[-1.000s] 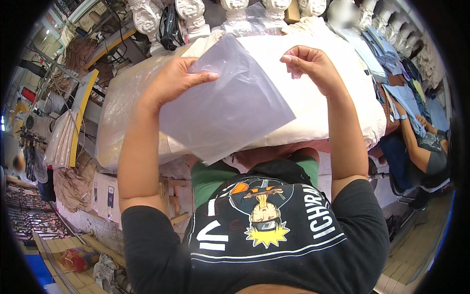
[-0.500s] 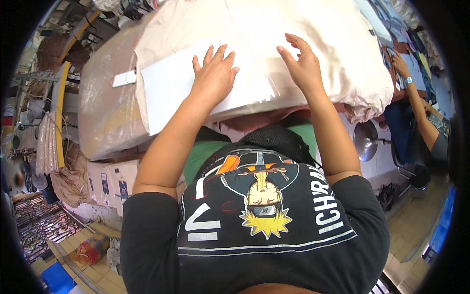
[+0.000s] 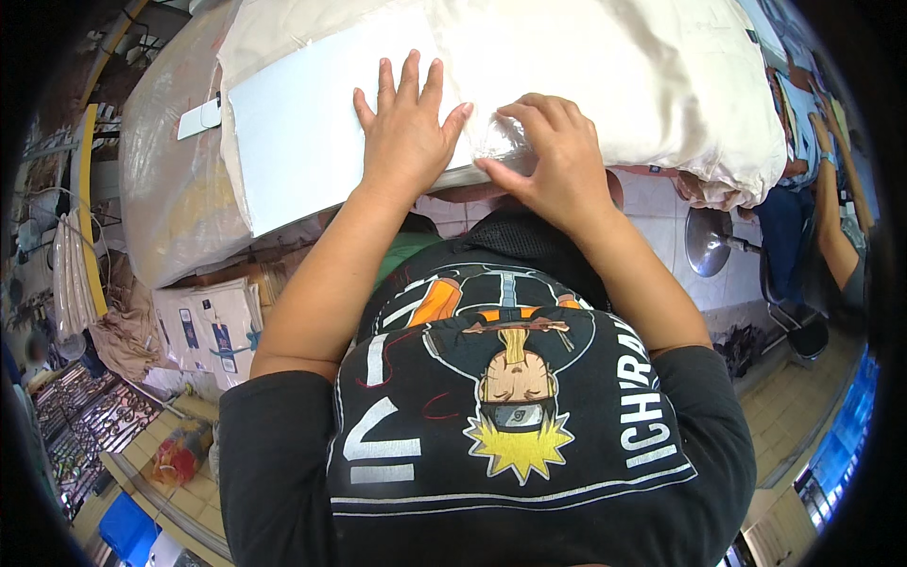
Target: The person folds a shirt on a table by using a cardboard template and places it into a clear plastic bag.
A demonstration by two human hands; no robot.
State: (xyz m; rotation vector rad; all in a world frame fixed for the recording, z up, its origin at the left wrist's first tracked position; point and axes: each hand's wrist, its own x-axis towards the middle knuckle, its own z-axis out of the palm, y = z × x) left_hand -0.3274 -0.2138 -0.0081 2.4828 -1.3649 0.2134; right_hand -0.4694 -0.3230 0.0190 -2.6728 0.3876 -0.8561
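Observation:
My left hand (image 3: 406,132) lies flat with fingers spread on a smooth white sheet (image 3: 293,132), which rests at a slant on the cream cloth of the table. Just right of it, my right hand (image 3: 562,156) is curved over a shiny clear plastic film (image 3: 503,140) at the table's near edge. A gap shows between its thumb and bent fingers, and the crinkled film lies in that gap. How the film runs under the right palm is hidden.
Cream cloth (image 3: 605,57) covers the table, with clear plastic wrapping (image 3: 165,189) over its left end. A small white object (image 3: 198,119) lies there. Packed garments (image 3: 208,331) sit below left. At right are a round metal stool (image 3: 709,241) and another person's arm (image 3: 831,208).
My right hand has come down and left onto the clear film near the table's edge. My left hand has settled flat on the white sheet. The view has shifted slightly.

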